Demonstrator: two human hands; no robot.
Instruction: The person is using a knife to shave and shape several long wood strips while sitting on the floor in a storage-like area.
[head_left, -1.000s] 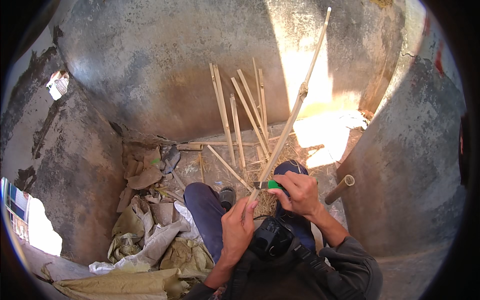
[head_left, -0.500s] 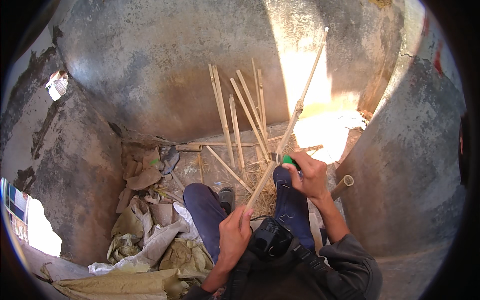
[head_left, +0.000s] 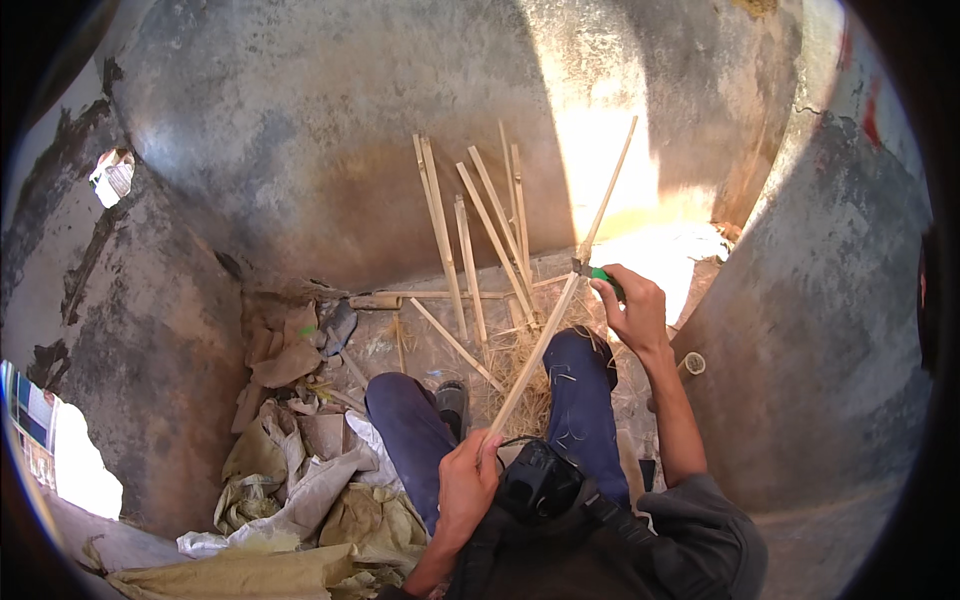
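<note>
We hold a long bamboo stick (head_left: pixel 560 305) with both of our hands, and it runs slanted from just over our lap up toward the grey wall (head_left: pixel 330 130). Our left hand (head_left: pixel 468 482) is closed tight around the low end of the stick, close to our belly, likely so the stick does not wobble. Our right hand (head_left: pixel 632 308) is higher up the stick, about at its middle, and it is closed on a knife with a green handle (head_left: pixel 604 280). The knife sits right against the stick, which may be why we keep the stick so firm. Our two hands are well apart along the stick. More split bamboo strips (head_left: pixel 470 240) lean on the wall just left of our stick, out of our way but easy to reach. Thin yellow shavings (head_left: pixel 520 365) lie on the floor under the stick, between our knees in blue trousers (head_left: pixel 410 425). Farther left of the stick is a heap of old sacks and scraps (head_left: pixel 290 480). A short bamboo tube (head_left: pixel 690 364) lies to the right of the stick, near our right arm.
</note>
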